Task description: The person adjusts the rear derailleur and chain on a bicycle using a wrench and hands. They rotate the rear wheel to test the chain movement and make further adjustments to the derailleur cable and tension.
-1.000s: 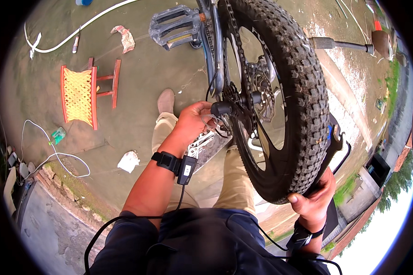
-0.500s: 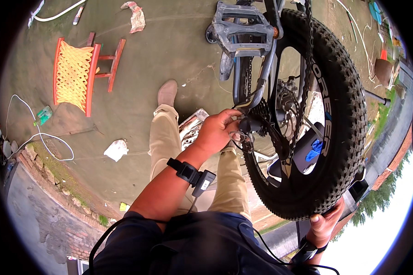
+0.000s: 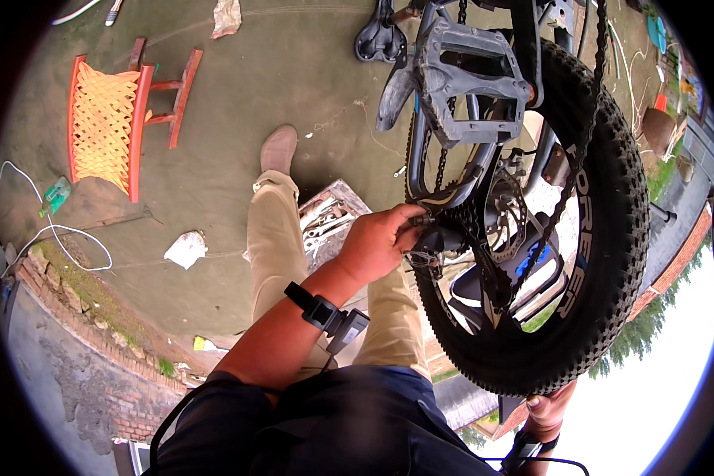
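Observation:
An upended bicycle fills the right of the view: black wheel [image 3: 595, 317] with chunky tyre, chain [image 3: 591, 131], brake disc [image 3: 508, 198] and grey pedal [image 3: 476, 131]. My left hand [image 3: 385, 242] is closed at the dark hub [image 3: 444, 238], fingertips pinching beside the frame's lower end; whatever is between them is hidden. My right hand [image 3: 547, 408] grips the underside of the tyre at the lower right, thumb on the tread, fingers partly hidden. Below the bicycle, behind my left hand, lies a metal tray [image 3: 341, 190] of wrenches.
An orange woven stool [image 3: 103, 131] lies on the concrete floor at the left, near a white cable [image 3: 79, 262], a green bottle [image 3: 55, 194] and a pale rag [image 3: 186, 250]. A black saddle [image 3: 377, 40] shows at the top; low brick edging [image 3: 63, 309] runs along the lower left.
The bicycle has shifted and turned rightward in view, with more frame and pedal showing. Both hands moved with it, the left rightward, the right downward, still at hub and tyre.

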